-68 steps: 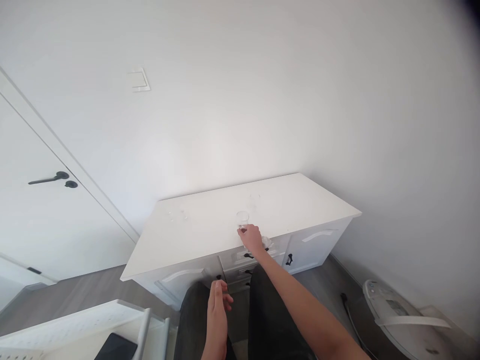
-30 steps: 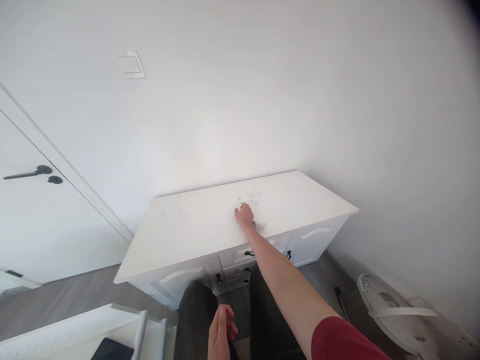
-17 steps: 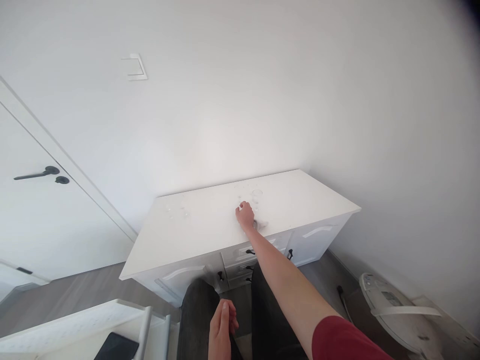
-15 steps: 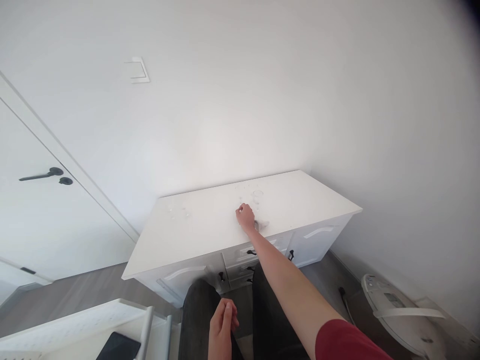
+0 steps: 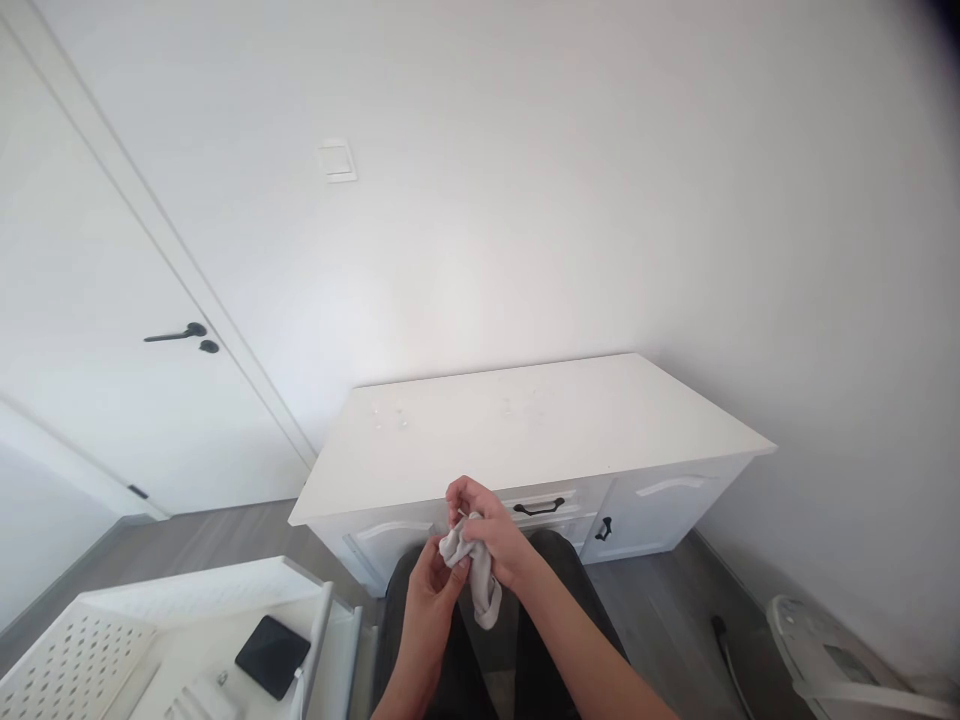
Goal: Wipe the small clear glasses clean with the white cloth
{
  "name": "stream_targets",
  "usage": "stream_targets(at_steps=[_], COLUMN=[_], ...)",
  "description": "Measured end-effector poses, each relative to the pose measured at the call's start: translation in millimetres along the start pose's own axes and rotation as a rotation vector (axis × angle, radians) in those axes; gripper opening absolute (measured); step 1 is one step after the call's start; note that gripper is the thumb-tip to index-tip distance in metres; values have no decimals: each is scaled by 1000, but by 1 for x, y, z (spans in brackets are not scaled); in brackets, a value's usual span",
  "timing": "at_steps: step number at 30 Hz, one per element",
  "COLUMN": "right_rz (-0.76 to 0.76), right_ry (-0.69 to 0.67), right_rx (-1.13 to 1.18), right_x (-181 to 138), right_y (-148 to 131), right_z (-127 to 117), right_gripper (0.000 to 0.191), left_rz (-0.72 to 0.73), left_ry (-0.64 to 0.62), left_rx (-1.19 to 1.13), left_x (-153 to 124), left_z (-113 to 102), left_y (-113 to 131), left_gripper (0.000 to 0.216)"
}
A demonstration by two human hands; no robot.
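Observation:
Both hands meet in front of me over my dark-trousered legs. My right hand (image 5: pixel 491 535) grips a small grey cloth (image 5: pixel 475 575), which hangs down from its fingers. On the cloth's left edge my left hand (image 5: pixel 430 590) pinches the fabric. Beyond the hands stands a low white cabinet (image 5: pixel 600 425). On its top I make out faint clear glasses, one group (image 5: pixel 390 418) at the left and another (image 5: pixel 519 406) near the middle; their outlines are hard to see.
The cabinet has black handles (image 5: pixel 538 508) on its drawer and door. A white door with a black lever (image 5: pixel 176 335) is at the left. A white perforated cart (image 5: pixel 150 630) with a black phone (image 5: pixel 271 655) sits lower left. A white appliance (image 5: pixel 847 665) lies on the floor at right.
My right hand left the cabinet top and came back towards me with the grey cloth. My left hand rose to take hold of it. The camera turned left.

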State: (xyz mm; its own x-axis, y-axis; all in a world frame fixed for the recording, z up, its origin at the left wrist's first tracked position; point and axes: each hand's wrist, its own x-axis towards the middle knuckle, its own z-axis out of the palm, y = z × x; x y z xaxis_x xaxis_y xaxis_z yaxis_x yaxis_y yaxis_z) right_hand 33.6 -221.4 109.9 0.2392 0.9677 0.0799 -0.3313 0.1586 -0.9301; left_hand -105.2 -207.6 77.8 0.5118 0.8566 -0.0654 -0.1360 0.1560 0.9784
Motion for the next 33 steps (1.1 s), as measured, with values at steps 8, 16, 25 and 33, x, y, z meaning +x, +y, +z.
stream_targets(at_steps=[8, 16, 25, 33], right_rz=[251, 115, 311, 288], right_ry=[-177, -3, 77, 152], right_rx=[-68, 35, 337, 385], right_x=[-19, -19, -12, -20], right_y=[-22, -22, -20, -9], right_z=[3, 5, -4, -5], right_gripper=[30, 26, 39, 62], left_rz=[207, 87, 32, 106], left_ry=[185, 136, 96, 120], left_rx=[124, -28, -201, -164], left_x=[-5, -7, -8, -8], left_z=[-26, -26, -37, -43], left_y=[34, 68, 55, 67], left_gripper=[30, 40, 36, 37])
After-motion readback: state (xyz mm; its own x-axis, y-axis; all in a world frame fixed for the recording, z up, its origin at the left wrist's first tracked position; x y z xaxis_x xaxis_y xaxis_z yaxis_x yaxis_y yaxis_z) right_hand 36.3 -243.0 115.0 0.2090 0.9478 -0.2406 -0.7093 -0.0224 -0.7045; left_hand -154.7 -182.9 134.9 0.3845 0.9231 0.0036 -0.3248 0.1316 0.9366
